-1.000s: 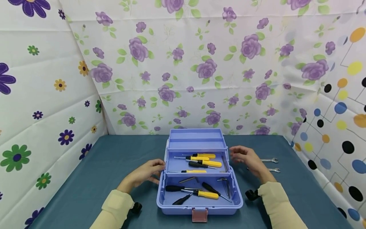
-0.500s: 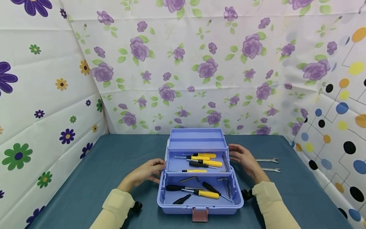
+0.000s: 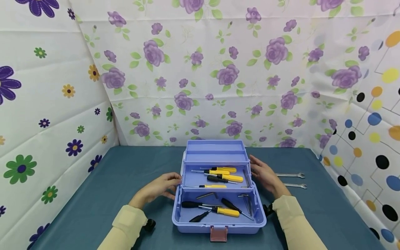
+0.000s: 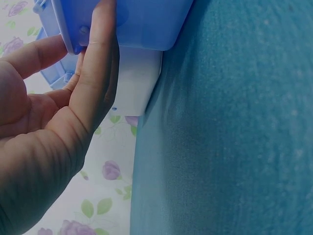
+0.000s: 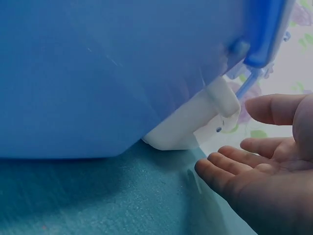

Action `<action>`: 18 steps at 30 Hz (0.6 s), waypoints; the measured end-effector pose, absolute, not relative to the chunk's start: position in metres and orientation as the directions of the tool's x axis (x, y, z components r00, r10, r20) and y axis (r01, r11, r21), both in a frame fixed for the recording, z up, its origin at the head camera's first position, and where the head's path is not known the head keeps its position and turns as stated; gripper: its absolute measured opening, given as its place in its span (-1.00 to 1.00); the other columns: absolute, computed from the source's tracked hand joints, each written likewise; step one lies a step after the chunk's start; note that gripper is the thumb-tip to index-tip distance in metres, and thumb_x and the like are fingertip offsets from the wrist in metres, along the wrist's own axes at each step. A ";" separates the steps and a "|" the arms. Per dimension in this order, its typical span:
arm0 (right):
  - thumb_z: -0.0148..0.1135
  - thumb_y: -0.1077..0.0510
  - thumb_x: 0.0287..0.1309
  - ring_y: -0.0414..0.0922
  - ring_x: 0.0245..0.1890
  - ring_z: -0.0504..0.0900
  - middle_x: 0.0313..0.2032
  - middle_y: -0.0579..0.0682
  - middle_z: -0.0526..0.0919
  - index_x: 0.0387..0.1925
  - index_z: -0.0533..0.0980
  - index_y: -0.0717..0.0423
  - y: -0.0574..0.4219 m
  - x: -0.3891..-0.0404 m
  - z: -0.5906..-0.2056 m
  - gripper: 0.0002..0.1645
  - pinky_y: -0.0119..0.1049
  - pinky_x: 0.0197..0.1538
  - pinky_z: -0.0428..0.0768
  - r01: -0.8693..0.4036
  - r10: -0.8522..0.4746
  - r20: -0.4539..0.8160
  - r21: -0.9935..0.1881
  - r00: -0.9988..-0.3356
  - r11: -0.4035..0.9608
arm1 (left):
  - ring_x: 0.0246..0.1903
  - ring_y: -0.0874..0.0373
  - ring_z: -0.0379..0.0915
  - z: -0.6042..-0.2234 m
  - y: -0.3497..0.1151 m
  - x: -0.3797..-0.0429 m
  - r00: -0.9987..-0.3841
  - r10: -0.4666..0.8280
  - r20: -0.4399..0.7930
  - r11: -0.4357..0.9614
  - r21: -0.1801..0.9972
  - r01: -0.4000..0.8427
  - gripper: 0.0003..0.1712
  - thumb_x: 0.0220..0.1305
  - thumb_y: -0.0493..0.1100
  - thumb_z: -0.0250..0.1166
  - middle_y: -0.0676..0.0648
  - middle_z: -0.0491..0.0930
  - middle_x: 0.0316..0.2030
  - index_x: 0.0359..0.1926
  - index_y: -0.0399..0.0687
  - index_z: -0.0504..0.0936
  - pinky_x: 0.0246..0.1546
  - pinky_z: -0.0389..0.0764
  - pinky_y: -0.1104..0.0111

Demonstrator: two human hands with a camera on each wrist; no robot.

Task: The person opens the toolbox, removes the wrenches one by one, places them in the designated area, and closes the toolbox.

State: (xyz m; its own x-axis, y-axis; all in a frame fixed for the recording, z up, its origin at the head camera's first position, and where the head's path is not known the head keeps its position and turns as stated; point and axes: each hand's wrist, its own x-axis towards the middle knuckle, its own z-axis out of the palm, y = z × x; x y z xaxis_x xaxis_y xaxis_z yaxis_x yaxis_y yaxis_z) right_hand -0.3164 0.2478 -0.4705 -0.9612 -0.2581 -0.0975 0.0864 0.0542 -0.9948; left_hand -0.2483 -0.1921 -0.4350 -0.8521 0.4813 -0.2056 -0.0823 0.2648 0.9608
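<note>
A blue-violet toolbox [image 3: 190,229] stands with its lid up and its tray [image 3: 192,181] raised above the base. My left hand [image 3: 156,189] is at its left side. The left wrist view shows the thumb [image 4: 41,55] and fingers [image 4: 95,63] on either side of a blue edge, pinching it. To the right of the tray, my right hand [image 3: 265,175] lies close beside the wall, its fingers [image 5: 220,174] loose and apart from the white back part [image 5: 190,125] in the right wrist view. Yellow-handled screwdrivers [image 3: 232,178] and a black one [image 3: 215,179] lie in the tray.
In the base lie black-handled screwdrivers [image 3: 191,205], a yellow-handled one [image 3: 228,212] and hex keys [image 3: 249,205]. Two wrenches, an upper wrench [image 3: 290,175] and a lower wrench [image 3: 295,186], rest on the teal tablecloth [image 3: 140,156]. A pink latch [image 3: 218,233] hangs at the toolbox's front.
My right hand has moved left, nearer the toolbox's side, uncovering more of the wrenches. The left hand stays at the left side, and the toolbox stands as before.
</note>
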 end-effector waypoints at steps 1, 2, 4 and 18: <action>-0.06 0.11 0.65 0.19 0.62 -0.06 0.65 0.23 -0.14 0.68 -0.20 0.14 0.248 -0.317 -0.471 -0.17 0.19 0.60 0.01 0.094 -0.263 -0.103 -0.994 -0.959 0.048 | -0.19 0.01 0.62 -0.435 -0.192 -0.248 -0.852 0.480 -0.207 0.266 0.960 -0.083 -0.56 0.61 0.01 0.15 -0.20 0.58 -0.05 0.19 -0.28 0.49 -0.11 0.78 0.05; -0.06 0.09 0.65 0.20 0.62 -0.06 0.65 0.23 -0.15 0.68 -0.21 0.15 0.248 -0.318 -0.471 -0.17 0.18 0.60 0.01 0.097 -0.270 -0.106 -0.994 -0.957 0.045 | -0.19 0.01 0.62 -0.435 -0.192 -0.249 -0.853 0.479 -0.207 0.267 0.960 -0.083 -0.56 0.61 0.01 0.15 -0.20 0.58 -0.05 0.19 -0.28 0.49 -0.11 0.78 0.05; -0.08 0.07 0.66 0.21 0.61 -0.04 0.64 0.25 -0.13 0.67 -0.24 0.17 0.248 -0.319 -0.473 -0.16 0.17 0.60 0.01 0.106 -0.291 -0.109 -0.994 -0.950 0.029 | -0.20 0.02 0.62 -0.435 -0.191 -0.248 -0.854 0.477 -0.209 0.269 0.959 -0.084 -0.57 0.61 0.01 0.15 -0.20 0.59 -0.05 0.18 -0.28 0.49 -0.12 0.78 0.06; -0.21 0.13 0.69 0.16 0.59 0.05 0.60 0.28 0.03 0.66 -0.20 0.23 0.246 -0.322 -0.482 -0.26 -0.01 0.54 0.23 0.081 -0.346 -0.078 -0.997 -0.935 0.004 | -0.22 0.03 0.62 -0.435 -0.196 -0.254 -0.890 0.419 -0.180 0.266 0.962 -0.070 -0.53 0.66 -0.02 0.07 -0.21 0.57 -0.10 0.27 -0.34 0.44 -0.13 0.79 0.10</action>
